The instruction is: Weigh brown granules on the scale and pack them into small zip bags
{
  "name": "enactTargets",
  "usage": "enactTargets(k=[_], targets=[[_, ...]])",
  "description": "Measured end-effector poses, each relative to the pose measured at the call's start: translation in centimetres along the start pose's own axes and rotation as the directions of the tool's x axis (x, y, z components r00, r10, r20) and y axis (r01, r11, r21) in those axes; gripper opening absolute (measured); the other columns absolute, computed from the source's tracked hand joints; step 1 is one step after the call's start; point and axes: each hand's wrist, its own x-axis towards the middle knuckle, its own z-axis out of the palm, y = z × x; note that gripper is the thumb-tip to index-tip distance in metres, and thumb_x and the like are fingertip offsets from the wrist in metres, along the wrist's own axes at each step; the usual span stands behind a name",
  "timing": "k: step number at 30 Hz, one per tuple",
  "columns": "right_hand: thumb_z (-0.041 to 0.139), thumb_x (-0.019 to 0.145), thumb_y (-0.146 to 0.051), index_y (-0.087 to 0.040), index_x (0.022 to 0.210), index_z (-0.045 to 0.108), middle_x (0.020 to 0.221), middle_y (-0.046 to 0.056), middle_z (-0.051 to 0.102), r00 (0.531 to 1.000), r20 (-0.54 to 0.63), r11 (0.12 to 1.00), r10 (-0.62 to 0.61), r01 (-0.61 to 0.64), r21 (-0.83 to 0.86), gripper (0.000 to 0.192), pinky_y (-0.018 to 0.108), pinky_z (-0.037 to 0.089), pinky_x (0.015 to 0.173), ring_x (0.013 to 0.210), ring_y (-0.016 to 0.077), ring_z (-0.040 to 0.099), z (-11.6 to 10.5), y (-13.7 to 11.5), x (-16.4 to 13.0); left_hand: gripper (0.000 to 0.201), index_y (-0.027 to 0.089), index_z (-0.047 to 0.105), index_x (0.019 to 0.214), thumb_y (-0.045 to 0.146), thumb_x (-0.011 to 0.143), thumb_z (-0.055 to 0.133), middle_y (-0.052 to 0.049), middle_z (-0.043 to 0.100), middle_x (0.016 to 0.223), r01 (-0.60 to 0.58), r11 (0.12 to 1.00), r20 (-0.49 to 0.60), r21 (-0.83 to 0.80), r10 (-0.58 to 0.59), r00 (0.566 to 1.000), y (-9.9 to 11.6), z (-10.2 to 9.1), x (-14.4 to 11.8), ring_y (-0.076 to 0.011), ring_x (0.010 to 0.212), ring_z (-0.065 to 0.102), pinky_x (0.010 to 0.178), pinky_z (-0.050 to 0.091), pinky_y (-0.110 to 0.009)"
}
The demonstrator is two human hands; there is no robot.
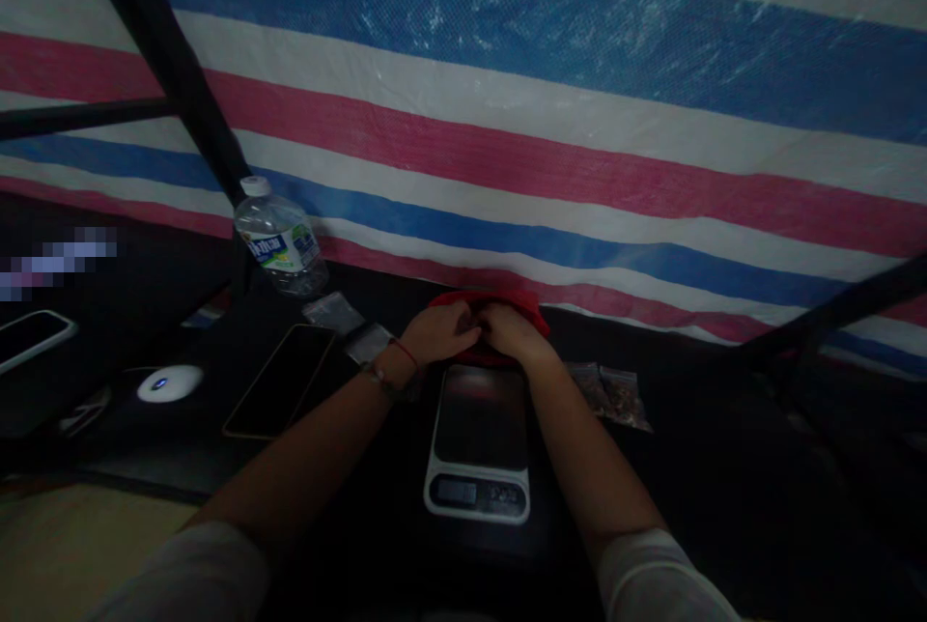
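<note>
Both hands meet over a red bag [532,305], which lies at the back of the black table, behind a kitchen scale. My left hand [443,332] has its fingers and thumb bent inward at the middle of the bag. Against it, my right hand [511,330] curls its fingers down at the same spot. What lies between the fingertips is dark and cannot be made out. The white digital scale [482,443] stands between my forearms with nothing on its dark plate.
Small clear bags with brown bits [621,398] lie right of my right forearm. On the left are clear bags [337,315], a phone [282,381], a plastic bottle [282,240], a white round device [170,383] and another phone [33,337]. A striped sheet [507,149] hangs behind.
</note>
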Motion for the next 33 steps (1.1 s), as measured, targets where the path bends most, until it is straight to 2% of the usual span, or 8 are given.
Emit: enactTargets(k=[3,6,9,13,21,26,30,33], targets=[[0.052,0.085,-0.021,-0.015,0.118,0.063,0.123,0.013,0.063,0.997,-0.029,0.997,0.069,-0.070,-0.023,0.035,0.030,0.042,0.094,0.111,0.0226,0.059,-0.2,0.4,-0.8,0.040,0.016,0.058,0.099,0.052,0.087,0.044,-0.011,0.068,0.091,0.051,0.985,0.047,0.166,-0.059,0.997,-0.1,0.2,0.7,-0.0249,0.083,0.065,0.073,0.048,-0.034],[0.059,0.082,-0.026,-0.016,0.133,0.050,0.126,0.013,0.061,0.985,0.031,0.986,0.167,-0.167,-0.015,0.052,0.031,0.044,0.092,0.111,0.0241,0.060,0.2,1.0,-1.5,0.044,0.015,0.057,0.102,0.052,0.089,0.039,-0.013,0.068,0.094,0.109,0.962,0.050,0.250,-0.125,0.991,-0.3,0.1,0.7,-0.0266,0.087,0.066,0.075,0.048,-0.035],[0.066,0.078,-0.031,-0.016,0.135,0.046,0.126,0.014,0.061,0.969,0.041,0.970,0.245,-0.244,-0.015,0.062,0.031,0.044,0.091,0.111,0.0254,0.060,0.6,1.4,-2.2,0.046,0.014,0.058,0.103,0.052,0.090,0.035,-0.015,0.068,0.096,0.125,0.956,0.103,0.265,-0.157,0.982,-0.6,-0.5,0.5,-0.0269,0.090,0.066,0.076,0.048,-0.034],[0.074,0.071,-0.035,-0.017,0.133,0.047,0.122,0.013,0.063,0.954,-0.003,0.954,0.301,-0.301,-0.005,0.070,0.031,0.045,0.087,0.109,0.0265,0.061,0.4,0.6,-3.1,0.050,0.012,0.060,0.105,0.054,0.088,0.038,-0.017,0.069,0.098,0.225,0.928,0.183,0.296,-0.286,0.941,-0.1,-1.7,0.3,-0.0292,0.094,0.066,0.080,0.049,-0.036],[0.072,0.074,-0.044,-0.019,0.141,0.035,0.124,0.016,0.060,0.926,-0.130,0.930,0.354,-0.364,-0.057,0.080,0.034,0.044,0.088,0.108,0.0279,0.060,-1.2,-1.9,-4.4,0.054,0.007,0.058,0.111,0.051,0.087,0.038,-0.023,0.064,0.108,0.301,0.866,-0.037,0.399,-0.312,0.949,2.4,-4.4,-1.4,-0.0362,0.099,0.065,0.081,0.049,-0.045],[0.071,0.072,-0.048,-0.016,0.134,0.045,0.119,0.017,0.063,0.926,-0.019,0.919,0.378,-0.378,-0.114,0.074,0.035,0.045,0.087,0.107,0.0289,0.061,-0.3,-2.1,-4.5,0.053,0.008,0.061,0.106,0.051,0.087,0.037,-0.021,0.066,0.104,0.300,0.865,0.069,0.401,-0.355,0.932,2.9,-3.9,-2.7,-0.0346,0.096,0.066,0.080,0.050,-0.042],[0.054,0.086,-0.037,-0.013,0.130,0.049,0.123,0.021,0.059,0.923,-0.100,0.914,0.371,-0.382,-0.135,0.050,0.038,0.044,0.089,0.109,0.0303,0.059,0.1,-1.5,-4.0,0.056,0.009,0.060,0.107,0.055,0.087,0.036,-0.020,0.067,0.101,0.220,0.919,0.048,0.327,-0.249,0.967,2.9,-3.3,-2.6,-0.0305,0.091,0.067,0.078,0.049,-0.037],[0.042,0.091,-0.025,-0.012,0.130,0.050,0.130,0.021,0.053,0.954,-0.144,0.948,0.262,-0.282,-0.146,0.042,0.042,0.039,0.097,0.119,0.0303,0.052,0.7,-0.9,-3.1,0.048,0.012,0.063,0.098,0.052,0.086,0.040,-0.015,0.070,0.096,-0.003,0.981,0.103,0.191,-0.017,0.995,3.0,-2.6,-1.5,-0.0244,0.084,0.066,0.074,0.048,-0.030]])
